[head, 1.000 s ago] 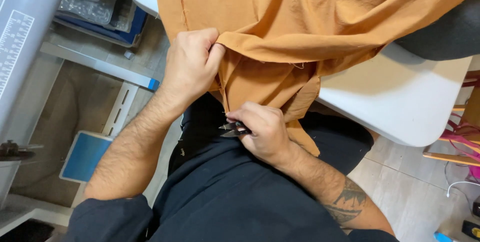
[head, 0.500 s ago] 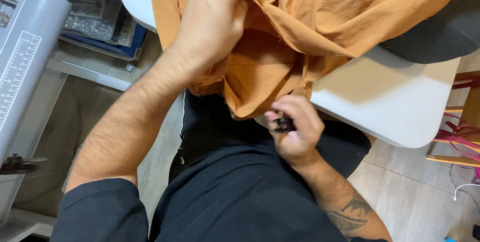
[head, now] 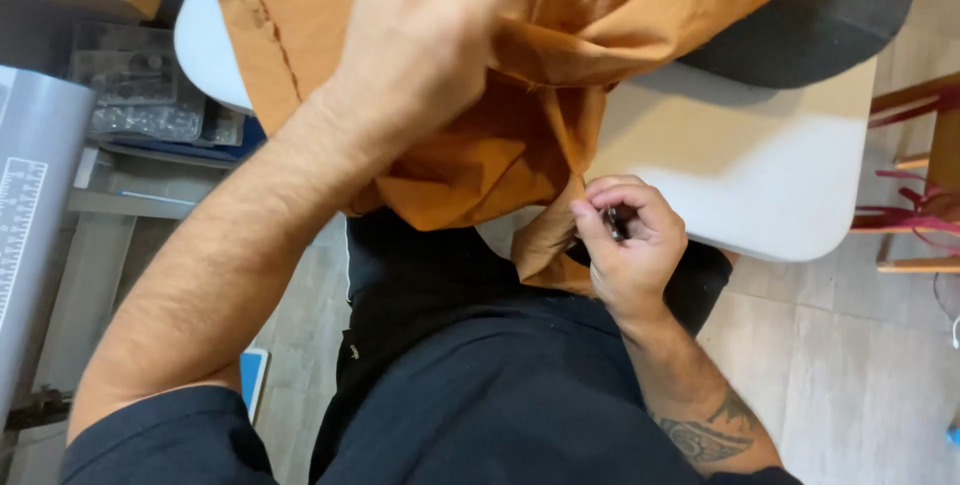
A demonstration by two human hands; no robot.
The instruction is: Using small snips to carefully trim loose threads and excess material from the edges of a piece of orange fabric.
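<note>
Orange cloth (head: 520,75) is heaped over the near edge of a white counter (head: 760,175), with a lower fold hanging off the edge down to the person's lap. The left hand (head: 430,40) is raised over the heap with its fingers spread and blurred; its grip looks open, and whether the cloth is touched or pinched beneath the palm cannot be told. The right hand (head: 630,245) is held just under the counter's edge, its grip closed round a small dark tool (head: 612,220), of which only a sliver shows between thumb and fingers; its kind cannot be made out. The hanging fold (head: 545,245) is touched by that hand's thumb side. A stitched seam (head: 275,45) is seen running down the cloth's left part.

As for progress, the work is judged to be midway: the cloth is bunched rather than laid flat or folded, the tool is held at the hem, and no finished pile is seen. What has been trimmed or unpicked cannot be read from the cloth.

A dark grey pad (head: 830,15) lies on the counter's far right, partly under the cloth. A grey ruled panel (head: 30,235) stands at the left.
</note>
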